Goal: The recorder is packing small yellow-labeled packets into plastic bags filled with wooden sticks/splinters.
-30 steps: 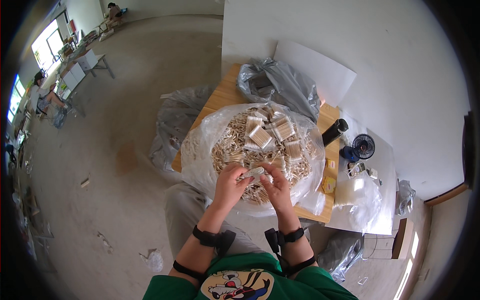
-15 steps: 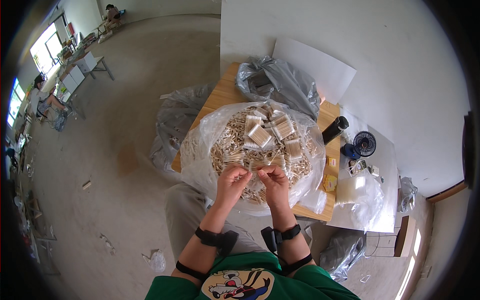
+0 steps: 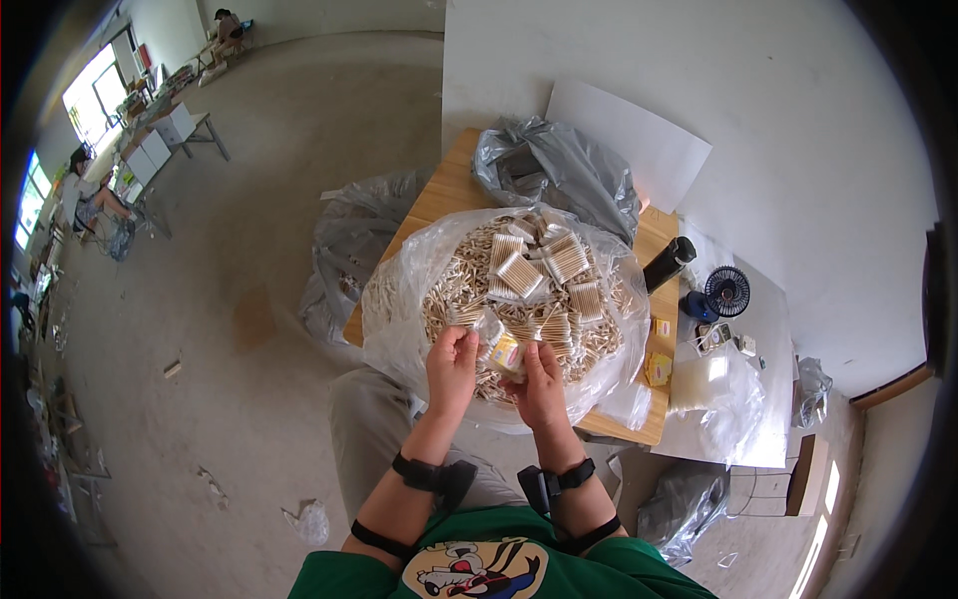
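Observation:
Between my two hands is a small clear plastic packet (image 3: 507, 351) with a yellow label. My left hand (image 3: 452, 373) pinches its left end with thumb and fingers. At the other end my right hand (image 3: 542, 387) grips it in the same way, its fingertips partly hidden. Just beneath lies a large clear plastic bag (image 3: 394, 334), opened wide and heaped with loose cotton swabs (image 3: 454, 275). Several flat bundles of swabs (image 3: 519, 274) sit on top of the heap, beyond my hands.
The bag stands on a wooden table (image 3: 439, 195). Behind it is a grey plastic bag (image 3: 564, 165). To the right are a black bottle (image 3: 669, 263), yellow cards (image 3: 658, 368), a small fan (image 3: 726, 291) and clear packets (image 3: 699, 384). Another person (image 3: 88, 190) sits far left.
My hands have moved slightly apart, and the yellow-labelled packet now shows between them. The right hand has dropped a little lower. The swab heap looks the same.

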Available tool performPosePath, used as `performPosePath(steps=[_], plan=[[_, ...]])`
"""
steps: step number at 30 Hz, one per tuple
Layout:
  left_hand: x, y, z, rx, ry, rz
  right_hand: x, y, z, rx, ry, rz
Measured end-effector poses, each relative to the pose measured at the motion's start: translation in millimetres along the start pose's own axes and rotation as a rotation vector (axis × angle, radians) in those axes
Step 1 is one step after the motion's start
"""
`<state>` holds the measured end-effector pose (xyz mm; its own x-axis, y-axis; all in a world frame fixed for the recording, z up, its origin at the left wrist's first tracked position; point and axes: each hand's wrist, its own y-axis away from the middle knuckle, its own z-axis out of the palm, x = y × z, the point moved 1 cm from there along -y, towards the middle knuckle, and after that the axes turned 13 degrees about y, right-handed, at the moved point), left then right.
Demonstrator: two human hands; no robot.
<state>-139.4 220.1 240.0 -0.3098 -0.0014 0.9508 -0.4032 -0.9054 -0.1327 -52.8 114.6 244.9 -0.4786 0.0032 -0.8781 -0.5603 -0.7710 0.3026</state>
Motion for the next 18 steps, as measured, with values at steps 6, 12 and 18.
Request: performPosePath(steps=[6,12,18], plan=[[-0.6,-5.1,-3.6,-0.147,0.131,-0.151,-8.5,-9.1,-14.9,0.14,0.458,-0.366],[14.2,2.0,6.5,-0.097,-0.4,0.111,4.5,-8.6,-14.1,0.258,0.449,-0.298],[7.2,3.8,1.7,-0.104,-0.489,0.139,1.8,-12.3,-7.1,0.272,0.499,-0.23]])
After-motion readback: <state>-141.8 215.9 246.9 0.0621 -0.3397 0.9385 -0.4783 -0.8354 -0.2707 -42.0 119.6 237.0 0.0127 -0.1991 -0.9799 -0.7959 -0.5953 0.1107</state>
